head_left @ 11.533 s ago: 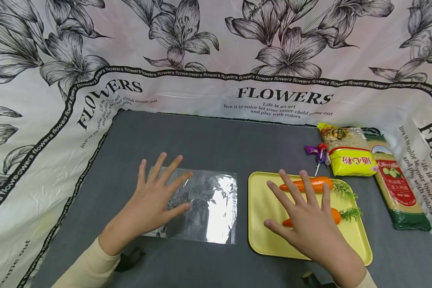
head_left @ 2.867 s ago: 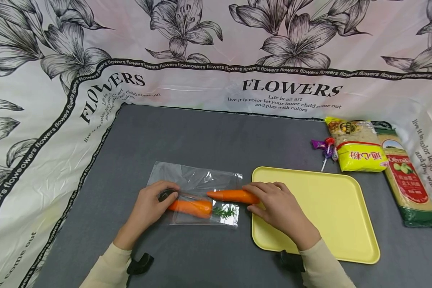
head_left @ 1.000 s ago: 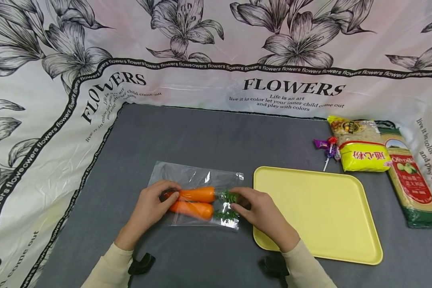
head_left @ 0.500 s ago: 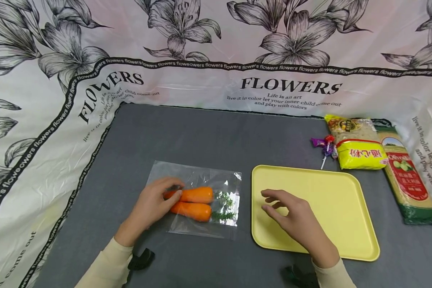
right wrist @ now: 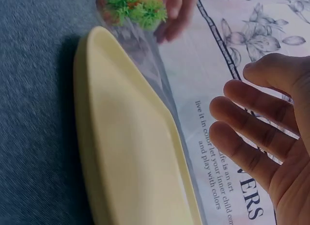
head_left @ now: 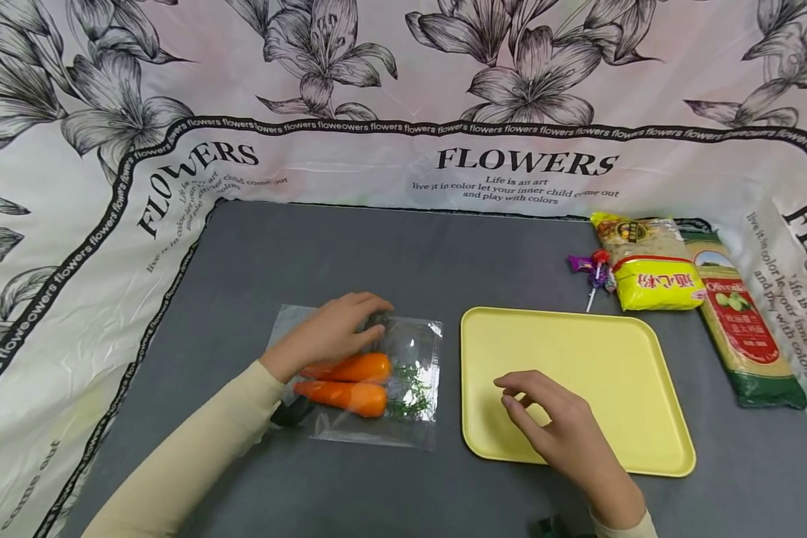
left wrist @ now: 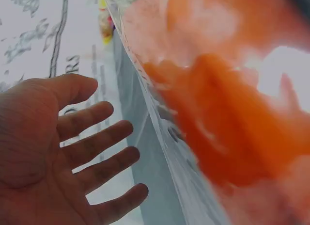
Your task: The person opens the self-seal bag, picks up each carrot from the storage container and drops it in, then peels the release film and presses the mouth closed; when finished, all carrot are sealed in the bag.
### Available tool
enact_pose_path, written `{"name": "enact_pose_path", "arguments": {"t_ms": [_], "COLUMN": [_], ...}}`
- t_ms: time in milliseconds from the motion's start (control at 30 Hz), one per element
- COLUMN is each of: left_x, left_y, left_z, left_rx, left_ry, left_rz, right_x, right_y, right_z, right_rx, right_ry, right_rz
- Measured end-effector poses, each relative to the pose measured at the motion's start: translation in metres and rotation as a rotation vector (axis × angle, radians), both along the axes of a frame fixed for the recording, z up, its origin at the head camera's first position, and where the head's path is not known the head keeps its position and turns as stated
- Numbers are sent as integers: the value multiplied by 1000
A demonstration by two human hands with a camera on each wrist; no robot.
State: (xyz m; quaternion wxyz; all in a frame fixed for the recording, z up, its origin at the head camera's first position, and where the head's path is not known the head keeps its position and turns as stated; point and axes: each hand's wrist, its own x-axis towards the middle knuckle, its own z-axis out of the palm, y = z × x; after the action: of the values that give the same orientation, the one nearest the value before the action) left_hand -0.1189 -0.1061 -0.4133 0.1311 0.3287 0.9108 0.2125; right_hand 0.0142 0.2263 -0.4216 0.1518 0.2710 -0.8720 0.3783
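Note:
Two orange carrots (head_left: 350,398) with green tops lie side by side inside a clear plastic bag (head_left: 403,433), left of the tray. Over the bag's upper part reaches my left hand (head_left: 332,329), above the upper carrot. Its fingers are spread and hold nothing in the left wrist view, where the bag's edge runs beside the fingertips. My right hand (head_left: 558,418) hovers over the yellow tray (head_left: 612,351). In the right wrist view that hand's fingers are loosely bent with nothing between them.
At the back right lie a yellow pasta bag (head_left: 655,276), a green and red Olivoila packet (head_left: 740,321) and some purple candies with a lollipop (head_left: 597,273). Grey cloth covers the table (head_left: 376,254), bordered by a flower-printed sheet (head_left: 350,172).
Both carrots have gone from the tray into the bag. My right hand has let go of the second one and drawn back over the tray. My left hand has moved off the carrot tips, up and right.

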Motion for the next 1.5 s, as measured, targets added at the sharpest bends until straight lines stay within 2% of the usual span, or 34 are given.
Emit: {"name": "enact_pose_path", "arguments": {"t_ms": [133,267,367,600,700,867,1000,1167,1333,1500], "left_x": [-14,-20,-21,-21,-20,-17,-9,4,19,32], "left_y": [15,23,25,22,18,12,8,3,2,4], "left_z": [-1,-6,-9,-10,-7,2,20,55,89,112], "left_rx": [-25,-8,-6,-25,-4,110,224,343,442,632], "left_ry": [-71,-106,-88,-58,-62,-106,-121,-108,-40,21], "left_rz": [-60,-97,-110,-89,-130,-230,-266,-262,-267,-248], "right_x": [3,5,8,9,8,9,10,10,9,5], "right_y": [-3,-3,-1,2,0,-3,-4,-6,-12,-23], "right_z": [-2,-3,-4,-7,-9,-12,-14,-18,-23,-27], "right_rx": [10,6,19,56,52,40,34,27,8,-54], "right_ry": [-23,-61,-94,-169,-164,-144,-141,-193,-269,-334], "right_rz": [18,9,-11,-29,-13,0,7,13,1,10]}}
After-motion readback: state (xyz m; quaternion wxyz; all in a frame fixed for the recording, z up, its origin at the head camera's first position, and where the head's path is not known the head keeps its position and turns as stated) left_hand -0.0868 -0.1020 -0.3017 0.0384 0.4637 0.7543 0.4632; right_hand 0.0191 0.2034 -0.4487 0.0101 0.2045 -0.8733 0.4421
